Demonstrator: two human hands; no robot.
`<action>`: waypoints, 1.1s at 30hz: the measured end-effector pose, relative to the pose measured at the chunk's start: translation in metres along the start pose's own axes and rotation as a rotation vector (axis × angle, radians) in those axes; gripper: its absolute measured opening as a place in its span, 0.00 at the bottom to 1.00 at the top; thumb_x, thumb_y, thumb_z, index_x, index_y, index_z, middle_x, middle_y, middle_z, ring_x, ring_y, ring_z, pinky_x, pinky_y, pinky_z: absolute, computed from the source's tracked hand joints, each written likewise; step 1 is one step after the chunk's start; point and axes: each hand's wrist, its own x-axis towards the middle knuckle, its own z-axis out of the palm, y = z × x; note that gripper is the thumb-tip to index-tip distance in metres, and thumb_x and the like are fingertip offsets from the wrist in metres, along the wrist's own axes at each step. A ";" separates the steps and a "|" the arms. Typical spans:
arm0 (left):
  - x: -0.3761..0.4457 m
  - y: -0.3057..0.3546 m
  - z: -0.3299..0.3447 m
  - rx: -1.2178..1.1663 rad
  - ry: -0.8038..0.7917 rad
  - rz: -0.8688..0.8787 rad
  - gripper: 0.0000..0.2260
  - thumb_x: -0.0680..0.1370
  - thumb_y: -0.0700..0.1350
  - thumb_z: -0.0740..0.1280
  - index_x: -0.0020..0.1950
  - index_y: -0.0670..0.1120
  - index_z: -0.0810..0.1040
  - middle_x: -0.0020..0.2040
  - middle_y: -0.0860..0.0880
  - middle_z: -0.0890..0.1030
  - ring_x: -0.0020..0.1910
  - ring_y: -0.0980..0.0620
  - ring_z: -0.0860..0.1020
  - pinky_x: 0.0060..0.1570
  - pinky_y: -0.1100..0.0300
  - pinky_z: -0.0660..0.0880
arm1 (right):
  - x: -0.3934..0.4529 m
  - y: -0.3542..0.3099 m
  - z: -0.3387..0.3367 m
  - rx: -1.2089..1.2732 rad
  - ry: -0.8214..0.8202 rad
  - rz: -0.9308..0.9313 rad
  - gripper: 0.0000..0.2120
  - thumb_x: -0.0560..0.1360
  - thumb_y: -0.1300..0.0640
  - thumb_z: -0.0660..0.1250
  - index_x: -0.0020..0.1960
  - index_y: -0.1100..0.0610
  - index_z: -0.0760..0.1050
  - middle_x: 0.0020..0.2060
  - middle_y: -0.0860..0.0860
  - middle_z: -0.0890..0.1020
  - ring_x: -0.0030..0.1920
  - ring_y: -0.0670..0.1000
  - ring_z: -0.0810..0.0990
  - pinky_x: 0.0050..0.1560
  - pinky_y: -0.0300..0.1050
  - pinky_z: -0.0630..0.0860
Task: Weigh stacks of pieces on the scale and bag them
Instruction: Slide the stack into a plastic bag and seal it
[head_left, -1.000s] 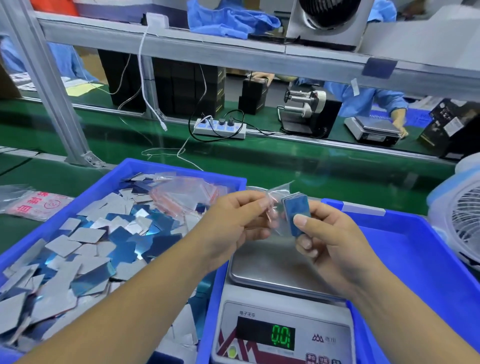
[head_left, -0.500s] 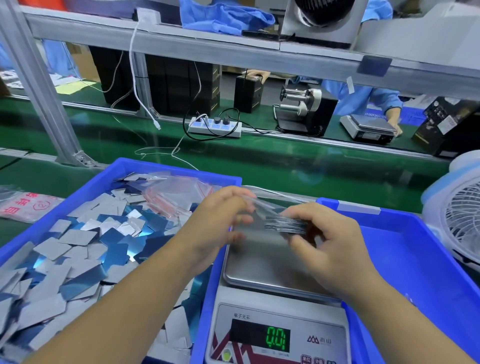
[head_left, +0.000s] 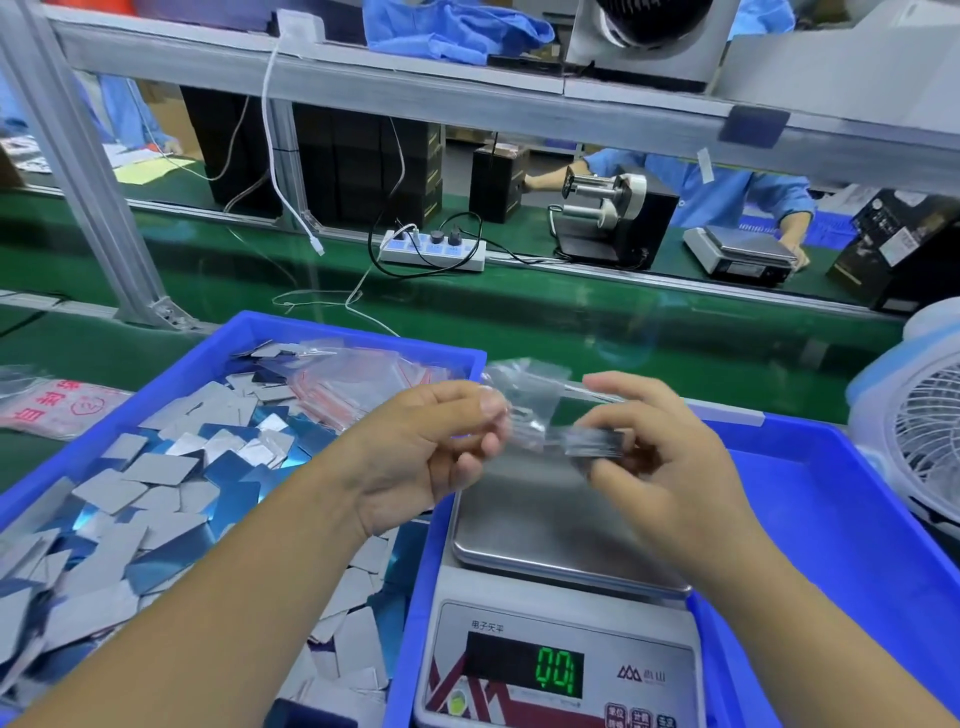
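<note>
At centre frame, above the scale's (head_left: 558, 525) steel pan, the left hand (head_left: 426, 452) pinches a crinkled clear bag (head_left: 524, 400) while the right hand's (head_left: 670, 457) fingers clamp a thin stack of pieces (head_left: 592, 442), edge-on. Loose glossy blue squares (head_left: 156, 467) fill the lower-left tray (head_left: 363, 338).

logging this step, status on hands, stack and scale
Left hand pinches bag. Right hand grips stack, feeding it in. Scale pan bare. Nothing in the way.

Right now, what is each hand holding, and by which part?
The left hand pinches the clear bag at its near edge. The right hand holds the stack of pieces by its right end, edge-on, above the scale.
</note>
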 end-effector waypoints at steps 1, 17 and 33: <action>0.002 0.000 0.002 -0.027 0.050 0.046 0.02 0.68 0.44 0.74 0.36 0.48 0.85 0.35 0.48 0.81 0.31 0.57 0.78 0.25 0.70 0.73 | 0.001 -0.001 0.001 0.146 0.003 0.118 0.10 0.66 0.59 0.72 0.44 0.46 0.81 0.57 0.39 0.79 0.33 0.48 0.75 0.37 0.34 0.70; 0.007 -0.018 0.016 0.356 0.081 0.211 0.05 0.67 0.45 0.77 0.39 0.53 0.85 0.37 0.50 0.83 0.36 0.55 0.81 0.33 0.64 0.75 | 0.003 -0.007 0.001 0.808 -0.069 0.498 0.09 0.65 0.60 0.73 0.44 0.53 0.84 0.33 0.51 0.78 0.26 0.48 0.68 0.25 0.36 0.64; 0.009 -0.010 0.013 0.180 0.081 0.032 0.12 0.68 0.46 0.73 0.25 0.48 0.77 0.28 0.53 0.70 0.24 0.58 0.58 0.19 0.69 0.55 | 0.003 -0.004 -0.009 0.188 -0.199 0.424 0.10 0.66 0.57 0.78 0.44 0.48 0.81 0.31 0.44 0.81 0.28 0.43 0.73 0.30 0.34 0.69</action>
